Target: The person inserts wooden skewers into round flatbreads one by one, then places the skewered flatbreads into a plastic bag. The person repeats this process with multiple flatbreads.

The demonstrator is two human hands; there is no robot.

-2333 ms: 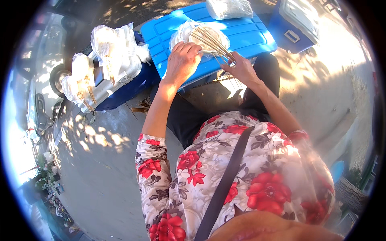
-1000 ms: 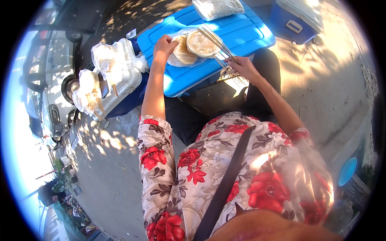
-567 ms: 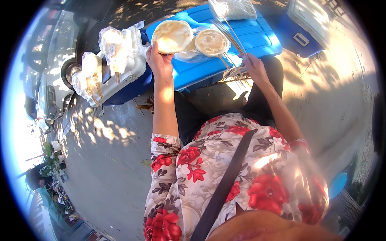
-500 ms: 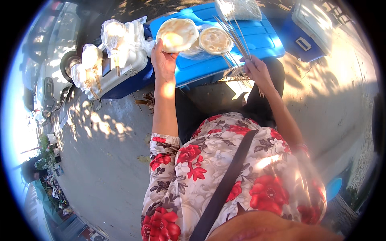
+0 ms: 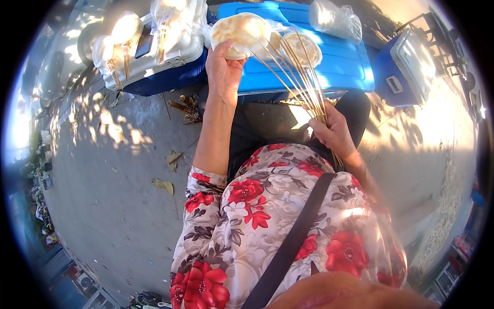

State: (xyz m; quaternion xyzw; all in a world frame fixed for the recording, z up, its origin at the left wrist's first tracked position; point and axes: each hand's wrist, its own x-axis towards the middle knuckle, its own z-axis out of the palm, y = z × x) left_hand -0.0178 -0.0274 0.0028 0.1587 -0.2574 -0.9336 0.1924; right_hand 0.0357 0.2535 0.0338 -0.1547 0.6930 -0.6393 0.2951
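Observation:
My left hand (image 5: 226, 77) grips the near edge of a round, pale, flatbread-like disc (image 5: 239, 33), thumb on top, held over the left part of a blue plastic lid (image 5: 355, 67). In my right hand (image 5: 332, 129), closed low on it, is a fanned bundle of thin wooden skewers (image 5: 301, 80). Their tips point up and left, and some cross in front of the lid. Another round pale disc (image 5: 314, 51) lies on the lid behind the skewers, partly covered by them. Whether the skewer tips touch the held disc, I cannot tell.
A clear plastic bag (image 5: 337, 20) with pale contents sits at the lid's far side. On the left, a white-lidded cooler (image 5: 180, 56) carries bagged discs with skewers (image 5: 126, 31) and a dark phone-like slab (image 5: 144, 46). Another blue cooler (image 5: 406, 72) stands right. Dry leaves (image 5: 163, 185) lie on the ground.
The skewer bundle has come nearer my body and now fans leftward toward the held disc. My left hand still holds the disc. The whole view has shifted slightly.

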